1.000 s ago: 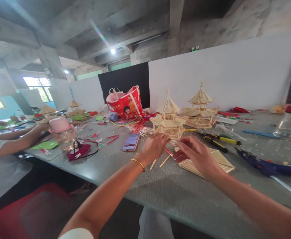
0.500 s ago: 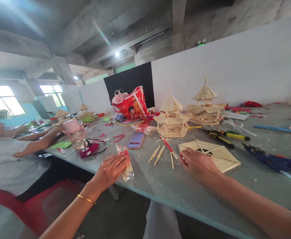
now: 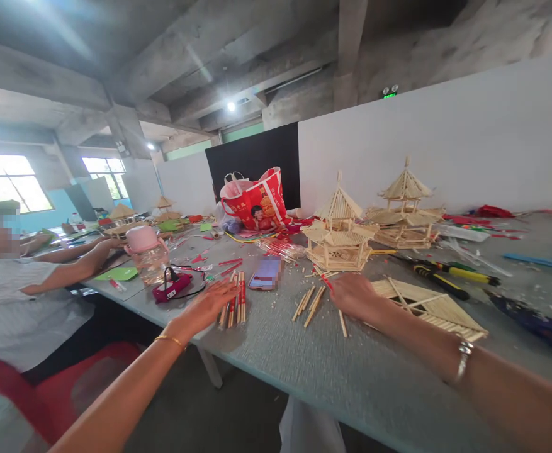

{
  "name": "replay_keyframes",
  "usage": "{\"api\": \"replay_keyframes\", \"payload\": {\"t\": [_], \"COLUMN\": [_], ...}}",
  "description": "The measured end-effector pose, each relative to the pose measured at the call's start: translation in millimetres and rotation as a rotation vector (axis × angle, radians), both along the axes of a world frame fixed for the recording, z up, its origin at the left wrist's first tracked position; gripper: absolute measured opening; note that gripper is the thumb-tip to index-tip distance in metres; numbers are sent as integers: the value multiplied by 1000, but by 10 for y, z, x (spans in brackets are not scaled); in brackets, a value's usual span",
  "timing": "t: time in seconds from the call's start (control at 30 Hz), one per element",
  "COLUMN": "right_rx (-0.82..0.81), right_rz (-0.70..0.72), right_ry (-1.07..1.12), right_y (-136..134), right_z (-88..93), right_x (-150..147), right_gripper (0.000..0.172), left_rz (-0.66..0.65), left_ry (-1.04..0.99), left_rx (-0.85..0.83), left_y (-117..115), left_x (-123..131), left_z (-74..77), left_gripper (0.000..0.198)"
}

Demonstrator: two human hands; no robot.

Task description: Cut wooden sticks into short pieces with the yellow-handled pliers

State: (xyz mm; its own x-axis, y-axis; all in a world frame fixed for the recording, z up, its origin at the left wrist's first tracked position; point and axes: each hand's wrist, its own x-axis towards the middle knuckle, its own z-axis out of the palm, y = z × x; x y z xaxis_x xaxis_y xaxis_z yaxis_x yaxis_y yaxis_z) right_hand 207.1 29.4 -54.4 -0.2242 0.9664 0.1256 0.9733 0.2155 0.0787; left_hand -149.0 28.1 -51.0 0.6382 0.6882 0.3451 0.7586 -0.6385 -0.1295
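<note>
My left hand (image 3: 208, 304) lies open with fingers stretched out, touching a packet of wrapped chopsticks (image 3: 236, 304) near the table's front edge. My right hand (image 3: 354, 294) rests on the grey table (image 3: 332, 371) beside loose wooden sticks (image 3: 309, 300); its fingers curl down and I cannot make out whether they hold anything. A flat stick-built roof panel (image 3: 433, 307) lies just right of that hand. A small wooden pavilion model (image 3: 338, 230) stands behind the sticks.
A second pavilion model (image 3: 405, 204) stands at the back right. A phone (image 3: 265, 274), a red bag (image 3: 255, 202), a pink bottle (image 3: 144, 249), a maroon charger (image 3: 170, 287), yellow-handled pliers (image 3: 445, 272) and a blue glue gun (image 3: 535, 318) lie about. Another person (image 3: 16, 302) sits at the left.
My left hand carried the chopstick packet from the middle to the left front of the table and now lies open on it. My right hand drew back toward the loose sticks.
</note>
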Motion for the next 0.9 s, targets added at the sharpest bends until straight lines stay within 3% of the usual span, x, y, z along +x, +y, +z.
{"api": "replay_keyframes", "payload": {"t": [0.13,0.2,0.33,0.47,0.53,0.6,0.67,0.73,0.9], "right_rx": [-56,-48,-28,-91,-144,-205,-192,-134,-183], "right_rz": [-90,-124,-120,39,123,237,303,308,422], "right_ry": [111,179,323,497,617,923,1140,1262,1577], "right_y": [33,42,-52,-427,-644,-798,-859,-851,-870], "right_z": [93,142,256,329,299,230,163,143,304], "right_x": [-54,-43,42,88,83,94,143,225,386], "right_gripper": [24,22,18,27,30,27,28,34,40], "left_rz": [41,41,85,56,-4,-71,-114,-149,-165], "left_ry": [-239,-423,-803,-1125,-1284,-1391,-1394,-1315,-1072], "left_rx": [197,137,-445,-992,-1094,-1009,-813,-730,-1109], "left_y": [-296,-469,-642,-579,-548,-565,-644,-782,-1164], "left_x": [345,637,1278,1791,1982,2123,2208,2244,2283], "left_z": [106,146,193,233,250,270,297,323,298], "left_gripper": [43,32,29,36,39,37,36,35,33]}}
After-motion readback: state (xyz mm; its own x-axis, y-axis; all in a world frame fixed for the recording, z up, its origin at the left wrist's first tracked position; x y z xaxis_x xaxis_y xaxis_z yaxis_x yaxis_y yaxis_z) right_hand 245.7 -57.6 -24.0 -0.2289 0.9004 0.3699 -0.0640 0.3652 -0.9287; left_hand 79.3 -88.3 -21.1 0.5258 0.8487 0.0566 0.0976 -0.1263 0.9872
